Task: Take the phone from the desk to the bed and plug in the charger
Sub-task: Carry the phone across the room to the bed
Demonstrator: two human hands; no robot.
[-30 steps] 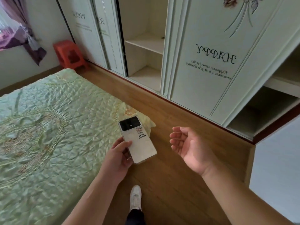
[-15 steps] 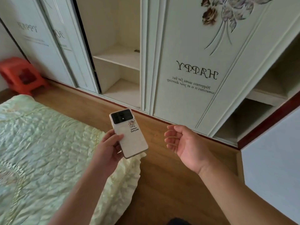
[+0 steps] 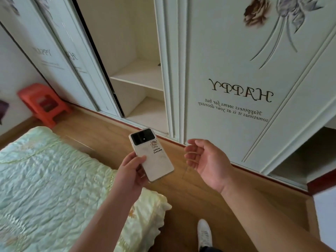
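Note:
A white phone (image 3: 154, 157) with a black camera block and a small cartoon sticker shows its back, held by its lower end in my left hand (image 3: 131, 174) above the floor by the corner of the bed (image 3: 51, 179). The bed wears a pale green quilted cover. My right hand (image 3: 207, 160) hovers just right of the phone, palm turned inward, fingers loosely curled and apart, holding nothing. No charger or cable is in view.
A white wardrobe (image 3: 236, 70) with sliding doors fills the wall ahead, one bay open with bare shelves (image 3: 143, 79). A red plastic stool (image 3: 43, 104) stands at the left by the wall. Wood floor (image 3: 181, 206) runs between bed and wardrobe; my white shoe (image 3: 204, 233) is below.
The view has swung right and up along the wardrobe, so less of the bed shows. The phone stays in my left hand; my right hand keeps its open pose beside it.

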